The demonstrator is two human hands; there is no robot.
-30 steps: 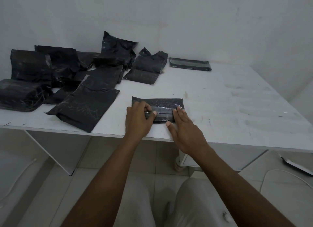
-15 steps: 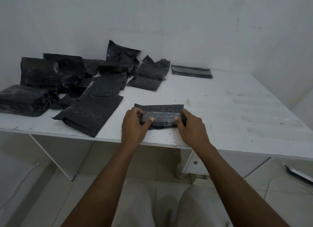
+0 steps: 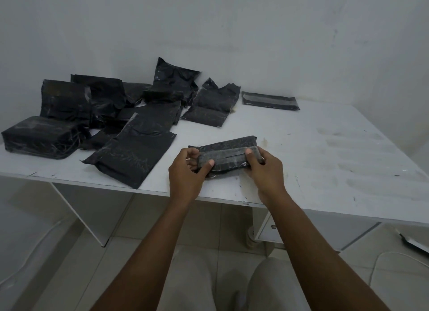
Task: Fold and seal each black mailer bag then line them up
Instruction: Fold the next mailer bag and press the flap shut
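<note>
A: Change?
B: The folded mailer bag (image 3: 228, 155), previously flat, is tilted up near the table's (image 3: 325, 160) front edge; left hand (image 3: 185, 169) and right hand (image 3: 267, 169) grip its ends.
A: Surroundings?
B: Left side: loose bags (image 3: 130, 157). Rear edge: one sealed bag (image 3: 270, 100).

A folded mailer bag (image 3: 228, 155) is near the front edge of the table (image 3: 325, 162), about midway along it, with the left hand (image 3: 185, 173) at its left end and the right hand (image 3: 267, 171) at its right. A heap of mailer bags (image 3: 104, 102) covers the back left corner. A lone mailer bag (image 3: 270, 101) lies by the back edge, right of the heap.
</note>
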